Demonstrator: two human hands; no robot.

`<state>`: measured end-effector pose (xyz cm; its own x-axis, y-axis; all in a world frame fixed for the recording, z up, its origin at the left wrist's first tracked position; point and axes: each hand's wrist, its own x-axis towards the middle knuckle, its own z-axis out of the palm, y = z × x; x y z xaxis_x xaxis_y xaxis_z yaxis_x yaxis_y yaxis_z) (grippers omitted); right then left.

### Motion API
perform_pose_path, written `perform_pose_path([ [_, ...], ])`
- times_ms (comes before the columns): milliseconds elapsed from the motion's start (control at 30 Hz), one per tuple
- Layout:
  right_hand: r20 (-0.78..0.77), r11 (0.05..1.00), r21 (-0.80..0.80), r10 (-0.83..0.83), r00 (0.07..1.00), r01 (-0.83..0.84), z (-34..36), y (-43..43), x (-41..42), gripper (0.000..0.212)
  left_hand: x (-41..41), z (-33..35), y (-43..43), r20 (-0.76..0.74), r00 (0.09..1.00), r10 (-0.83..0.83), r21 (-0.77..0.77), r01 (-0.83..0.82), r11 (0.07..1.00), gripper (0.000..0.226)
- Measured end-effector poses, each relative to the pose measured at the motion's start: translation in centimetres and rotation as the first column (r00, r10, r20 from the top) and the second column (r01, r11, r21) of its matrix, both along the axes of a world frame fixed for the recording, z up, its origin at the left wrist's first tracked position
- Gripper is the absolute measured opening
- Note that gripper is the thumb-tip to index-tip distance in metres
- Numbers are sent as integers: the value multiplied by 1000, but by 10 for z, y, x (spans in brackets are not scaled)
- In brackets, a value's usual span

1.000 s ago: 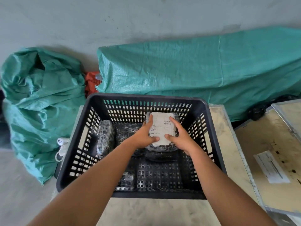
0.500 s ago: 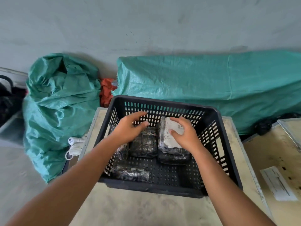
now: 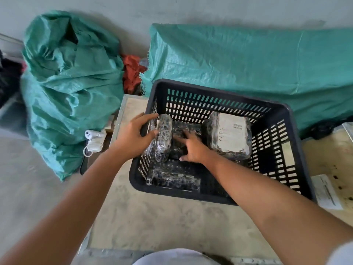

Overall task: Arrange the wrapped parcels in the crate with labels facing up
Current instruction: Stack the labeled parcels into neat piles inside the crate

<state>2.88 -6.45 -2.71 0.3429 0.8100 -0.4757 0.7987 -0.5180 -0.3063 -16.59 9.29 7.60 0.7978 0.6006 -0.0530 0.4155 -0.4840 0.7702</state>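
A black slotted plastic crate (image 3: 275, 161) stands on a wooden table. Inside, at the right, a wrapped parcel (image 3: 229, 135) lies with its white label facing up. Standing on edge against the left wall is another wrapped parcel (image 3: 163, 138), and my left hand (image 3: 136, 134) grips it from the left with the fingers over its top. My right hand (image 3: 193, 149) rests with spread fingers on a dark parcel (image 3: 180, 131) in the middle of the crate. One more parcel (image 3: 174, 179) lies flat at the near left, no label showing.
The wooden table top (image 3: 162, 222) runs under the crate. Green woven sacks sit to the left (image 3: 70, 83) and behind (image 3: 248, 62). A white power strip (image 3: 93, 139) lies left of the table. A second wooden surface with a paper sheet (image 3: 327, 191) adjoins at the right.
My right hand left the labelled parcel, which now lies label up at the right, and moved onto the middle parcel. My left hand closed around the upright parcel at the left wall.
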Motion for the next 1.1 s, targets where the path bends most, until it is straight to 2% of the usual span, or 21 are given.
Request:
perform_pose_path([
  [67,113,995,-102,35,993,-23,-18,-1,-8,118,-1,-4,2,16,1000,-19,-79,20,997,47],
  [133,207,991,-125,63,976,-37,-30,-5,-14,124,-1,-8,4,24,1000,-13,-118,16,993,50],
  [267,290,994,-96,70,955,-44,-38,-8,-14,119,-2,-13,5,79,997,-11,-163,24,986,55],
  [467,143,995,-102,-8,990,22,-24,6,-10,104,-5,-10,6,81,996,-19,-210,36,977,55],
  [533,148,997,-79,-2,989,14,-10,11,-5,98,-5,-8,6,75,997,-16,-205,31,978,55],
  [600,107,999,-5,-50,993,51,6,13,1,91,-4,-9,5,74,997,-15,-199,30,980,56],
  [733,-110,952,215,-198,974,218,35,6,11,81,-4,-12,5,91,996,3,-218,17,976,57],
  [867,-252,884,288,-300,920,367,54,2,16,75,-3,-14,5,87,996,8,-234,13,972,62],
  [967,-321,798,347,-393,862,493,68,-2,23,69,-2,-7,4,80,996,-43,-145,54,988,65],
  [1033,-375,752,390,-398,837,532,83,-8,28,63,2,-2,5,4,996,-92,-20,92,996,68],
  [1100,-423,722,421,-380,823,550,104,-14,32,58,6,8,4,-1,988,-151,136,150,979,69],
])
